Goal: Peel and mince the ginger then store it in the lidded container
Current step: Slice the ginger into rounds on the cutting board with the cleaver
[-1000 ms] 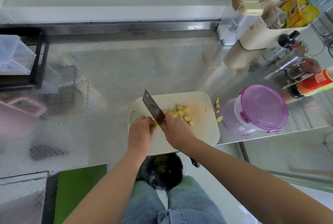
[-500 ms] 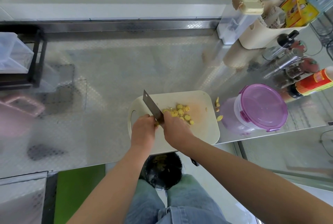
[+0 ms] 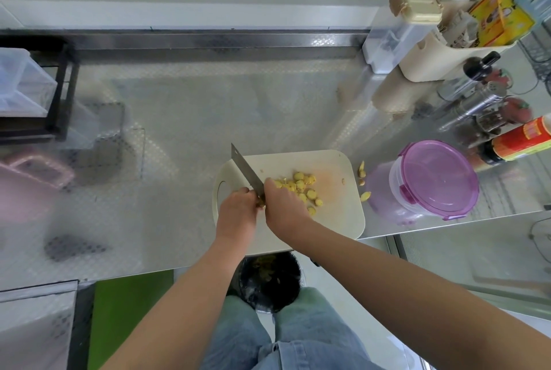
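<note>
A cream cutting board [image 3: 335,208] lies at the counter's front edge. Several yellow ginger slices [image 3: 301,185] are piled on its middle. My right hand [image 3: 284,205] grips the cleaver [image 3: 246,168], forefinger laid along the blade, which angles up to the left. My left hand [image 3: 238,210] sits curled just left of the blade and pinches a small ginger piece [image 3: 261,203] that is mostly hidden between the hands. The purple lidded container [image 3: 435,179] stands shut right of the board.
Ginger peel scraps [image 3: 362,170] lie between board and container. Sauce bottles [image 3: 518,140] and a cream caddy [image 3: 441,56] crowd the back right. A black rack [image 3: 59,86] and pink basket [image 3: 32,173] are at the left. A black bin [image 3: 268,280] is below the counter edge.
My left hand has edged slightly up toward the blade. The cleaver and right hand stay in almost the same spot over the board.
</note>
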